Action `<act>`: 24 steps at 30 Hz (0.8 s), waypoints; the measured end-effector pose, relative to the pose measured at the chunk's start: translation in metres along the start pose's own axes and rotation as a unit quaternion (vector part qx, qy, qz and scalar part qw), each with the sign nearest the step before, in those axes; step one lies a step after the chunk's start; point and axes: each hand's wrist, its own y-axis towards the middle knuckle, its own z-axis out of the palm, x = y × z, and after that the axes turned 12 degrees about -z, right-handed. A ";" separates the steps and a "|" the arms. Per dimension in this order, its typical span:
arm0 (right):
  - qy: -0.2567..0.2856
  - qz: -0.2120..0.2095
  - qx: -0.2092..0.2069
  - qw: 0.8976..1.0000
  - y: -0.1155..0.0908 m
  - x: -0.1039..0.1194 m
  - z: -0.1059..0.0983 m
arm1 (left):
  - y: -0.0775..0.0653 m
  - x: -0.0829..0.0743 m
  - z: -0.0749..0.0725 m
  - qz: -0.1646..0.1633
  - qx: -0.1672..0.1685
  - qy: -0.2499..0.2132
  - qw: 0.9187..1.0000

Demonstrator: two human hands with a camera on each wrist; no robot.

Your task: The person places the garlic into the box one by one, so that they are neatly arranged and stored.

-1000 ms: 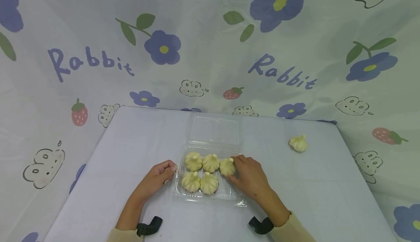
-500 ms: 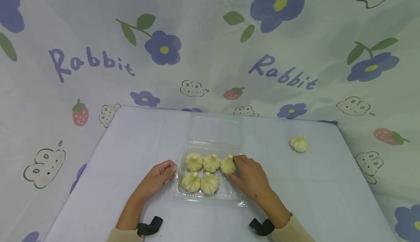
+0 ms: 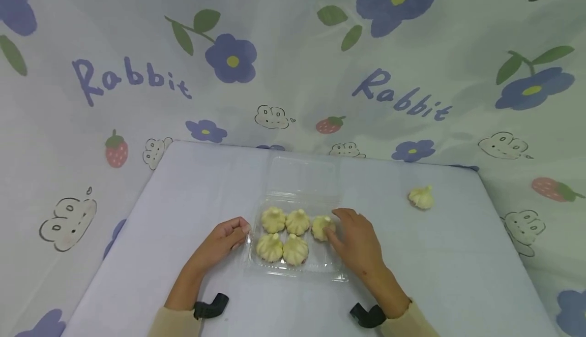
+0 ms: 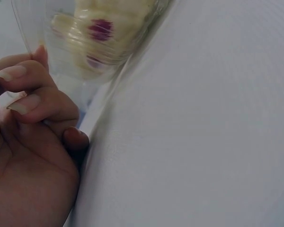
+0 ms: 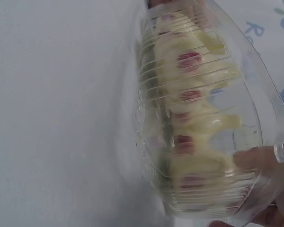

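Several pale garlic bulbs (image 3: 297,222) sit in two rows in a clear plastic clamshell container (image 3: 304,275), whose lid (image 3: 304,174) lies folded back. My left hand (image 3: 224,240) pinches the container's left rim between thumb and forefinger. In the left wrist view, that hand's other fingers curl beside the plastic wall. My right hand (image 3: 359,240) is spread at the back right bulb (image 3: 322,228), thumb over its side and fingers apart from it near the right rim. The right wrist view shows the thumb (image 5: 248,160) inside the container, seen through its ribbed wall.
Another garlic bulb (image 3: 421,197) rests on the white tabletop (image 3: 458,255) at the back right. Behind the table hangs a patterned cloth (image 3: 293,47). Dark wrist mounts (image 3: 211,306) sit at both sleeves.
The right hand's fingers have spread away from the back right bulb, which sits slightly farther right of its neighbour. The left hand stays on the rim. The head view has shifted a little.
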 end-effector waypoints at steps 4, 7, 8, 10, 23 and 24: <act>0.029 0.006 -0.031 0.999 -0.001 -0.004 -0.004 | 0.002 -0.003 0.000 -0.003 0.004 0.002 1.000; 0.045 0.006 -0.037 0.998 -0.002 -0.006 -0.007 | 0.002 -0.004 0.000 -0.012 0.004 -0.004 1.000; 0.049 0.008 -0.037 0.998 -0.003 -0.006 -0.008 | 0.002 -0.003 0.000 -0.015 0.004 -0.005 1.000; 0.051 0.011 -0.038 0.998 -0.004 -0.008 -0.011 | 0.002 -0.003 0.000 -0.019 0.005 -0.005 1.000; 0.061 0.047 -0.054 0.996 -0.022 -0.041 -0.030 | 0.001 -0.005 0.002 -0.024 -0.001 -0.012 1.000; 0.062 0.054 -0.054 0.995 -0.024 -0.044 -0.033 | 0.001 -0.005 0.002 -0.024 -0.001 -0.012 1.000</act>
